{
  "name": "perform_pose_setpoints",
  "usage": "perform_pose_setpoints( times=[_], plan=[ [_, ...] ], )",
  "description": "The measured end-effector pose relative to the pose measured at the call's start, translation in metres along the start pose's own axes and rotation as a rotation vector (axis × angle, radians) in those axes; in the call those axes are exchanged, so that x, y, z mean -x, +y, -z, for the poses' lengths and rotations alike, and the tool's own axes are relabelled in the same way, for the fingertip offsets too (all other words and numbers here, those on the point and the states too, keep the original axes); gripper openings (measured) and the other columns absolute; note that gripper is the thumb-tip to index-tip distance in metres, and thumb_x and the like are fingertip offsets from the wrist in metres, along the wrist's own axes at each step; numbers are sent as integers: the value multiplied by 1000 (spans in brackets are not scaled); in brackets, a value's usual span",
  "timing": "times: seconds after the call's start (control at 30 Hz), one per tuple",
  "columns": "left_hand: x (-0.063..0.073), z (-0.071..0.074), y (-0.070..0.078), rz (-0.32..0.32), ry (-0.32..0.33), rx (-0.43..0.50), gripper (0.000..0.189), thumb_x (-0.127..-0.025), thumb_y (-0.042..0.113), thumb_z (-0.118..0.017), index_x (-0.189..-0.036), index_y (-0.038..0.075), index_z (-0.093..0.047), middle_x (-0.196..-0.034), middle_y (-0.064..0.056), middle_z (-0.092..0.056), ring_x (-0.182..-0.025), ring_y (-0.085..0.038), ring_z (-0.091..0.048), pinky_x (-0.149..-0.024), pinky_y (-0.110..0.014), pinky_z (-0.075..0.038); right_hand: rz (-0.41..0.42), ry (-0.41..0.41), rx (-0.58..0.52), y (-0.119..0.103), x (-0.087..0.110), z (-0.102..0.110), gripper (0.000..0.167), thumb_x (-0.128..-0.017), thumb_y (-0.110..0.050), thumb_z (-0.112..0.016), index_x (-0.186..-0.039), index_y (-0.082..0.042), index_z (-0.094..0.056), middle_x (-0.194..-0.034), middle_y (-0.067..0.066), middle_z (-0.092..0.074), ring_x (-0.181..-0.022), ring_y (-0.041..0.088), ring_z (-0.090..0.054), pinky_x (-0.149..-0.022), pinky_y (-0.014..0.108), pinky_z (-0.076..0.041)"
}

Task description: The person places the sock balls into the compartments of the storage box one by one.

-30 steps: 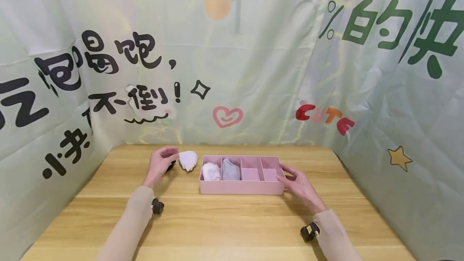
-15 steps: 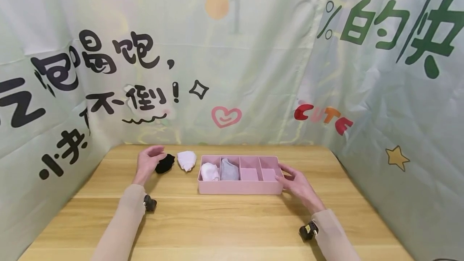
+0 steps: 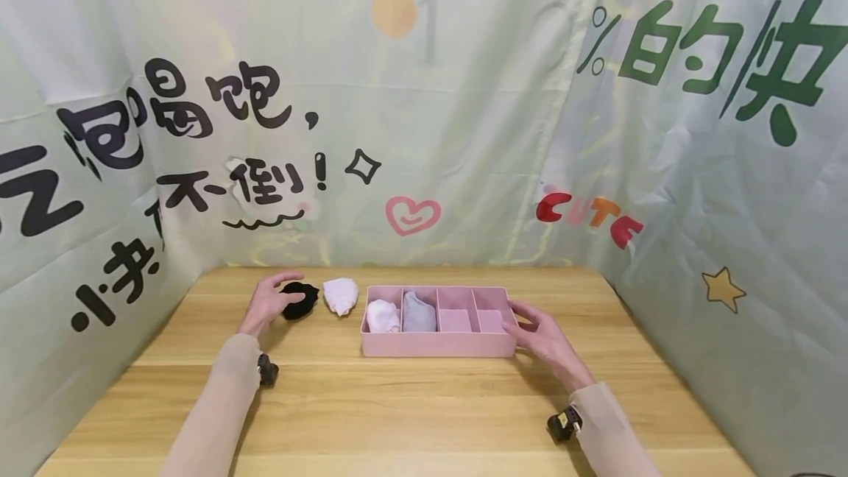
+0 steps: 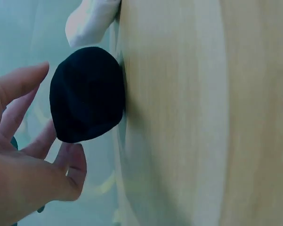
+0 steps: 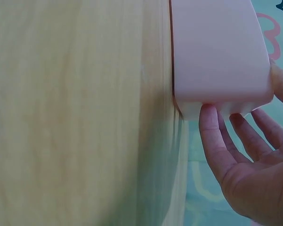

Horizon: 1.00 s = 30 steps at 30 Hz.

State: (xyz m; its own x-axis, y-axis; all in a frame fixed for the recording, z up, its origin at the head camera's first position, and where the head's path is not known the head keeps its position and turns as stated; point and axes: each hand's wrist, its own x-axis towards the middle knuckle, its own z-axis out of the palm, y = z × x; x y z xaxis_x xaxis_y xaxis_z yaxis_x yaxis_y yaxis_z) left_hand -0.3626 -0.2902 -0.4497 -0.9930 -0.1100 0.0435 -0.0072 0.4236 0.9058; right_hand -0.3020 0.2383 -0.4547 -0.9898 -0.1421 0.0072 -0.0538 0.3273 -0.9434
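Observation:
My left hand (image 3: 268, 302) is at a rolled black sock (image 3: 300, 303) on the table's left side, thumb and fingers spread around it. In the left wrist view, gaps show between the fingers and the black sock (image 4: 87, 96). A rolled white sock (image 3: 341, 295) lies just right of it. With my right hand (image 3: 545, 333) I hold the right end of a pink divided box (image 3: 437, 345), thumb at the rim and fingers against the end wall (image 5: 221, 56). From the left, its compartments contain a whitish sock (image 3: 383, 316) and a grey sock (image 3: 419, 312); the two right ones are empty.
The wooden table (image 3: 424, 411) stretches in front of the box toward me. A printed fabric curtain (image 3: 464, 131) hangs behind the table and along both sides. Small black cameras sit at both wrists.
My left hand has shifted left from beside the white sock to the black sock, then lowered around it. The right hand stays at the end of the box.

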Motion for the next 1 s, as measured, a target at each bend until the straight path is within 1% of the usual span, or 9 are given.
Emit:
perform_pose_setpoints(
  times=[0.13,0.4,0.57,0.63,0.7,0.8,0.87,0.93,1.0],
  plan=[
    [-2,1,-4,14,-43,23,57,-88,8,-70,-142,5,-50,-158,-20,-28,-147,-43,-15,-117,-56,-22,-15,1,10,1,-1,1,62,-96,-21,-64,-150,-6,-37,-156,21,-32,-132,41,-47,-96,40,-52],
    [-4,3,-10,-7,-133,-1,64,-88,7,-70,-146,5,-44,-155,-23,-33,-141,-43,-28,-113,-55,-30,-7,-12,9,-1,-2,0,61,-97,-20,-62,-150,-4,-37,-156,22,-31,-131,41,-48,-94,39,-53],
    [-6,-3,-7,-3,-200,-35,63,-89,10,-68,-147,9,-43,-157,-22,-27,-142,-44,-26,-111,-57,-32,-6,-5,10,0,-1,4,62,-96,-21,-63,-150,-5,-37,-157,21,-32,-132,40,-48,-94,37,-53],
    [-6,-5,-7,12,-200,-44,61,-90,10,-67,-147,10,-45,-156,-23,-30,-136,-41,-36,-104,-50,-41,-5,-9,8,0,0,5,63,-96,-21,-63,-150,-5,-36,-157,21,-32,-132,41,-47,-95,38,-53],
    [-6,-5,-7,26,-182,-35,58,-91,10,-67,-145,9,-46,-153,-24,-35,-109,-34,-53,-87,-39,-48,-2,-14,20,-1,1,5,63,-97,-23,-63,-151,-5,-36,-157,20,-32,-133,41,-47,-95,38,-53],
    [-6,-4,-7,32,-158,-18,54,-90,10,-69,-141,6,-51,-147,-26,-43,-87,-17,-51,-72,-28,-45,-4,-19,15,-2,1,4,64,-97,-24,-63,-151,-5,-35,-158,21,-30,-133,41,-46,-96,40,-52],
    [-5,-3,-8,27,-156,-9,52,-89,11,-70,-138,4,-53,-144,-27,-44,-81,-15,-48,-66,-27,-44,-4,-16,13,-3,2,3,64,-96,-24,-64,-151,-5,-35,-158,20,-30,-133,41,-46,-96,40,-52],
    [-4,-2,-8,31,-148,-13,50,-88,12,-72,-135,4,-55,-143,-27,-46,-88,-17,-50,-68,-26,-45,-3,-16,5,-4,2,2,65,-96,-23,-64,-151,-5,-35,-158,21,-30,-133,41,-46,-96,41,-52],
    [-4,0,-9,30,-139,-34,50,-87,13,-73,-134,5,-56,-142,-26,-48,-90,-24,-52,-67,-28,-45,-4,-17,1,-4,1,1,65,-96,-23,-65,-151,-5,-36,-157,21,-30,-133,41,-47,-96,40,-52]
  ],
)
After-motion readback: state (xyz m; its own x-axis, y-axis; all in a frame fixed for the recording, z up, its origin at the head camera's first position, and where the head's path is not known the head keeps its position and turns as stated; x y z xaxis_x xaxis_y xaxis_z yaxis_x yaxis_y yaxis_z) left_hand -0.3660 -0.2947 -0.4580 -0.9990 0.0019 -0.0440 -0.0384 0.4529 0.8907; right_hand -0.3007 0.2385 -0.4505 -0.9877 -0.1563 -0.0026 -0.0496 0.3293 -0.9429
